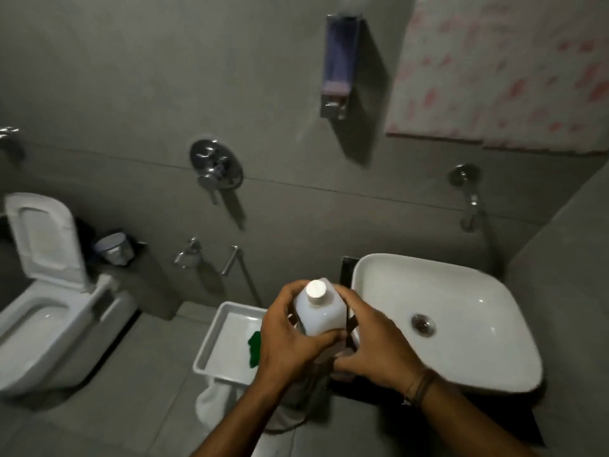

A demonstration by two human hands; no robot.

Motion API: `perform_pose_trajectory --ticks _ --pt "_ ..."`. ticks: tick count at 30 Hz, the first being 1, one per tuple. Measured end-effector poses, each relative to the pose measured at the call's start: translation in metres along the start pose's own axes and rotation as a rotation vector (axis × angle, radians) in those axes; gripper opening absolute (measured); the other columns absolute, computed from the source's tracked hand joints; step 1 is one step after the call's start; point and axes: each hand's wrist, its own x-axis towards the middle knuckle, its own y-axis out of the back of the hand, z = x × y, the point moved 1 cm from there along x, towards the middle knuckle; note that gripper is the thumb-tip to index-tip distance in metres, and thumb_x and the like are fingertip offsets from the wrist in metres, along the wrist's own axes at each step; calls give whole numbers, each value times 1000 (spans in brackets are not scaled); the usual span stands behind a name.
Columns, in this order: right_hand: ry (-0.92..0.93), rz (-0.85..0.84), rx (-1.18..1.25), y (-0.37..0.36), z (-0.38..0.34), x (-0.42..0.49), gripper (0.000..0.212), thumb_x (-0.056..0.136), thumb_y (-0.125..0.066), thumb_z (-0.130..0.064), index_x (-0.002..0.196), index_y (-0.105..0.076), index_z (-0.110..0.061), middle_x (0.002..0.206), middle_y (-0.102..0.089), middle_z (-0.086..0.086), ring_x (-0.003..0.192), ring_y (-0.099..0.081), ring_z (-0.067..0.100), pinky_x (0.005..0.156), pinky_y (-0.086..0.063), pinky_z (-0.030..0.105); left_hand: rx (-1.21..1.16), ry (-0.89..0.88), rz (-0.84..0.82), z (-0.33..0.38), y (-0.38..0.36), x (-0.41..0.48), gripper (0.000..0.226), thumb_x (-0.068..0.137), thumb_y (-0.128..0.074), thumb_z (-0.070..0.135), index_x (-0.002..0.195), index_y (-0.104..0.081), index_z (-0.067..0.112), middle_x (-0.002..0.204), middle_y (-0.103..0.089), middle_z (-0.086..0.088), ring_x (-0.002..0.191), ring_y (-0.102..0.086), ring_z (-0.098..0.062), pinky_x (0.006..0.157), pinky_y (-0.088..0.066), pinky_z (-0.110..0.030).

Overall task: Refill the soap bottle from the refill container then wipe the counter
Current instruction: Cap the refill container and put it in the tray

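Your dark counter (362, 389) carries white basin (461, 282) at right. Left of it, white tray (211, 338) sits over floor (138, 374), green cloth (254, 349) inside.

My forearms were bare, no sleeves in view. My right wrist carried a dark thread band (420, 387); my hands wore nothing.

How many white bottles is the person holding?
1. The white bottle, cap on, is upright between the left hand and the right hand, just left of the sink. Something else may be hidden beneath the hands.
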Motion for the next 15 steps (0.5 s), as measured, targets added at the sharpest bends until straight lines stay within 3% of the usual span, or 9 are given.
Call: perform_pose_trajectory --ticks 2,5,7,9,11,13,15 --pt "-59 89 11 -51 -13 3 109 50 -78 -55 146 -26 -58 124 -58 -27 114 -61 3 89 -56 25 54 42 111 -14 22 -5 83 54 -103 34 127 -63 36 119 -74 18 109 -72 -6 84 -65 -35" --pt "-127 248 0 -124 -23 17 86 53 -69 -52 134 -41 -47 107 -56 -28 109 -63 6 80 -47 11 97 108 179 -40 52 -7 87 54 -98 51 129 -58 34 119 -71 20 109 -71 -6 86 -65 -44" --pt "-186 222 88 -163 -24 35 77 64 -77 -37 133 -44 -42 121 -63 -18 116 -62 11 89 -57 25 126 163 165 -61 74 -3 87 54 -94 57 128 -54 35 117 -69 20 108 -70 -6 86 -65 -41" --pt "-219 176 177 -197 -23 57 72 67 -82 -31 128 -46 -46 122 -64 -17 114 -62 8 92 -60 33 111 229 91 -87 102 5 88 52 -92 61 126 -49 39 116 -65 29 106 -69 0 83 -64 -28" --pt "-254 132 324 -223 -21 78 69 63 -86 -34 120 -49 -49 119 -64 -21 112 -63 3 91 -61 30 26 279 -52 -120 133 16 93 54 -97 54 130 -46 37 119 -63 37 113 -66 5 85 -62 -20" --pt "-310 90 426 -252 -17 99 75 59 -90 -37 122 -52 -45 123 -64 -19 116 -62 4 94 -60 32 4 344 -220 -159 167 30 99 60 -102 37 142 -47 33 130 -63 34 126 -62 2 96 -59 -21" --pt "-392 50 500 -280 -7 119 79 58 -96 -30 126 -56 -38 128 -66 -14 122 -62 9 98 -59 39 42 375 -312 -199 194 45 101 68 -102 24 152 -46 31 144 -63 21 134 -61 -8 104 -59 -30"
